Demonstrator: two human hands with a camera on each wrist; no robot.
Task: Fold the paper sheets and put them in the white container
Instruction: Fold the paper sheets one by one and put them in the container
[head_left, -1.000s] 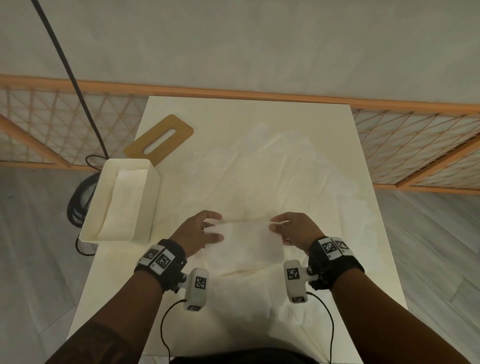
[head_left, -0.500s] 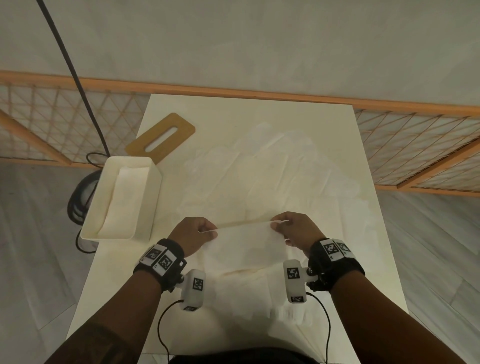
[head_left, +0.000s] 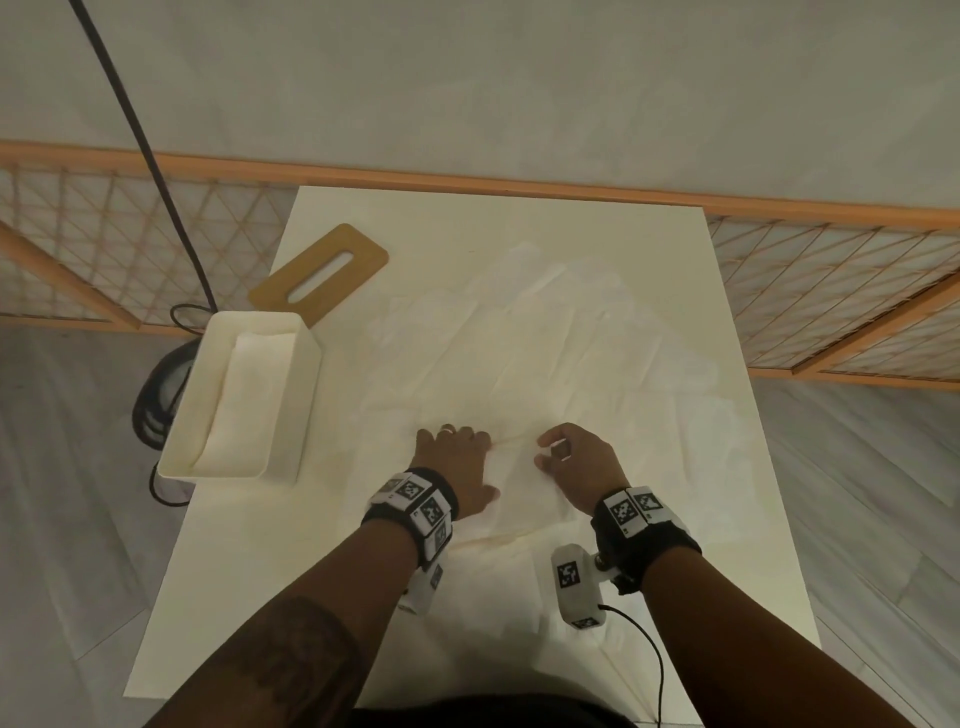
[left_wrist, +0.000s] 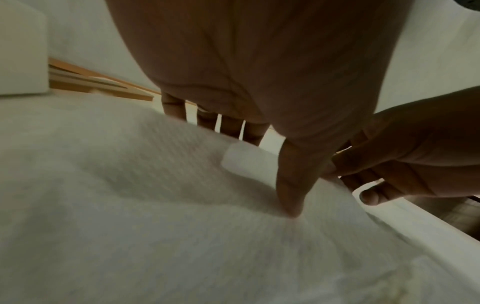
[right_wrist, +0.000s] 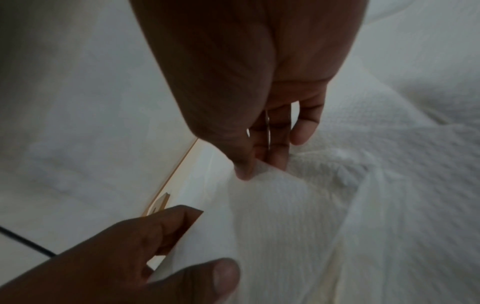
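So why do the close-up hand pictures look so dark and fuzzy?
Head view: evenly lit and sharp, though the wooden railing bows from the wide lens. Left wrist view: the left hand fills the frame, and the paper sheet is smeared. Right wrist view: dim, with the right hand shadowed.

1 white container (head_left: 244, 400), 1 wooden slotted lid (head_left: 319, 273), 2 hands, and several overlapping paper sheets (head_left: 519, 353) whose number cannot be told, on 1 bench (head_left: 737, 571).

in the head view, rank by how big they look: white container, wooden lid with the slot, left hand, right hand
1. white container
2. wooden lid, partly hidden behind the container
3. left hand and right hand: they look alike, so no ranking between them
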